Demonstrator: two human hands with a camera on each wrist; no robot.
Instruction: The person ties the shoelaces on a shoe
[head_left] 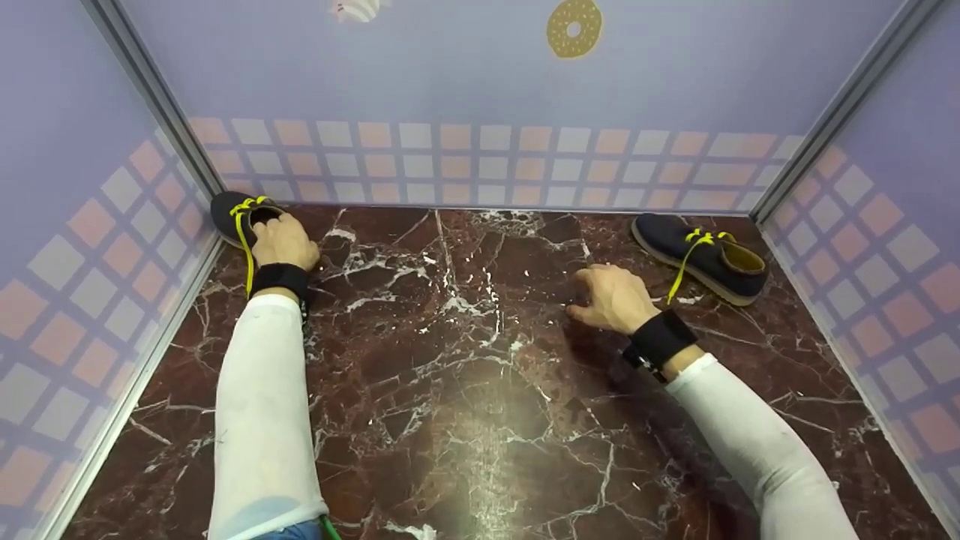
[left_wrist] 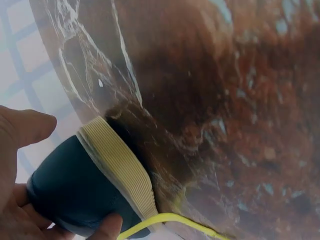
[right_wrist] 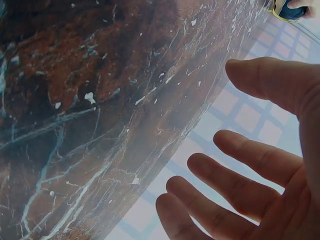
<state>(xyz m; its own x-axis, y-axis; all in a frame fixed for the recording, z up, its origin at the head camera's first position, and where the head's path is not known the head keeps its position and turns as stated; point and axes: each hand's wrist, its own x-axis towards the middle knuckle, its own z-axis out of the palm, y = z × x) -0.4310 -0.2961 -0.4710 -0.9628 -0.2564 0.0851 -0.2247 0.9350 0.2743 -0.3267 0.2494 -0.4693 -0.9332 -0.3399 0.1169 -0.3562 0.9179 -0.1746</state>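
Note:
My left hand (head_left: 283,241) is at the heel end of a dark navy shoe (head_left: 225,214) by the left wall. In the left wrist view, my fingertips touch the upper of this shoe (left_wrist: 80,185) near its opening, and the thumb stands off the heel. Its tan ribbed sole (left_wrist: 120,160) rests on the floor. A yellow lace (left_wrist: 175,217) trails from it. On the other side, my right hand (head_left: 616,298) hovers over the floor, holding nothing, fingers spread and loosely bent. Beyond it lies a matching shoe (head_left: 705,259) with an untied yellow lace (head_left: 681,276).
The floor (head_left: 420,375) is dark red marble with white veins and small white specks. Lilac panels, including the back wall (head_left: 450,90), enclose it on three sides, with metal strips such as the right post (head_left: 832,97) at the corners. Black bands (head_left: 660,334) circle both wrists.

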